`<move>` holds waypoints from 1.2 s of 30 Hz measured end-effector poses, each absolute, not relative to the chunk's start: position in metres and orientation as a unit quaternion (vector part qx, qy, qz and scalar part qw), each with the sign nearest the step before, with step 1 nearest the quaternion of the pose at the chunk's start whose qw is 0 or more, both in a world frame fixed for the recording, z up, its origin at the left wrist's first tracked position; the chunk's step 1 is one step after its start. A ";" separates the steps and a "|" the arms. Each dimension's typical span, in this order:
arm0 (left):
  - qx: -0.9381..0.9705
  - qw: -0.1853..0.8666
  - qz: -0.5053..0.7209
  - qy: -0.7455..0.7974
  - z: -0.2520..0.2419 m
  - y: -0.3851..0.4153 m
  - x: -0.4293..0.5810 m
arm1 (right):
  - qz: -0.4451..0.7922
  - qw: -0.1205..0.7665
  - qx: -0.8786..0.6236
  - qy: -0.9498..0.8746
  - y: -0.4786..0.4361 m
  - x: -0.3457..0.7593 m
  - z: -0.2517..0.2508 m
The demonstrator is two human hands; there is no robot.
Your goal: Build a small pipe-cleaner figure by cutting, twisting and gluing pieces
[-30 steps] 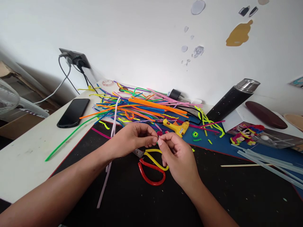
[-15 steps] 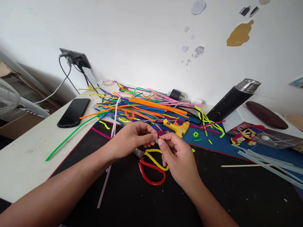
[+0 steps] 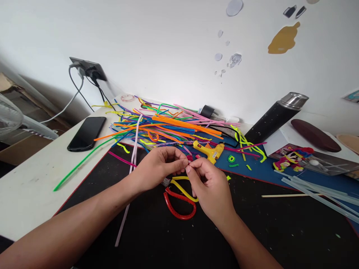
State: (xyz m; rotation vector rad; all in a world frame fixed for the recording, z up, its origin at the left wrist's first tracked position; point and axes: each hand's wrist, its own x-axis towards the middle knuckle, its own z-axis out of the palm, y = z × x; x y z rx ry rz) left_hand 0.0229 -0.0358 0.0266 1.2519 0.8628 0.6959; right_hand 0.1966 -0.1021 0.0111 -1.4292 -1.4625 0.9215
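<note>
My left hand (image 3: 164, 164) and my right hand (image 3: 209, 185) meet above the black mat, thumb and fingers pinched together on both. Between the fingertips is something small; a bit of dark pink shows there, but its kind is mostly hidden. Just below the hands lies a pair of scissors (image 3: 179, 216) with one red and one yellow handle, the blades partly covered by my left hand. A yellow glue gun (image 3: 209, 151) rests right behind the fingertips. Pale lilac pipe cleaners (image 3: 122, 226) run under my left forearm.
A heap of coloured pipe cleaners (image 3: 168, 127) spreads along the wall. A phone (image 3: 86, 134) lies at left. At right stand a black flask (image 3: 275, 117) and a box with a small colourful figure (image 3: 293, 158); clear glue sticks (image 3: 319, 194) lie in front.
The fingertips have drawn slightly closer together, and less of the small piece shows between them. My right hand has shifted a little left. Everything else stays in place.
</note>
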 end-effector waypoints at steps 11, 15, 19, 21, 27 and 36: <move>0.597 0.617 0.322 0.399 0.022 -0.036 0.022 | 0.347 0.418 -0.576 -0.610 -0.102 0.198 0.007; 0.625 0.578 0.331 0.407 0.021 -0.037 0.021 | 0.330 0.407 -0.578 -0.626 -0.102 0.198 0.007; 0.641 0.565 0.329 0.403 0.023 -0.037 0.021 | 0.338 0.413 -0.574 -0.622 -0.102 0.198 0.010; 0.637 0.574 0.326 0.400 0.026 -0.036 0.021 | 0.353 0.420 -0.569 -0.613 -0.102 0.198 0.012; 0.607 0.614 0.314 0.395 0.034 -0.032 0.020 | 0.374 0.435 -0.562 -0.596 -0.102 0.200 0.012; 0.597 0.636 0.299 0.386 0.030 -0.032 0.019 | 0.365 0.451 -0.575 -0.577 -0.102 0.201 0.010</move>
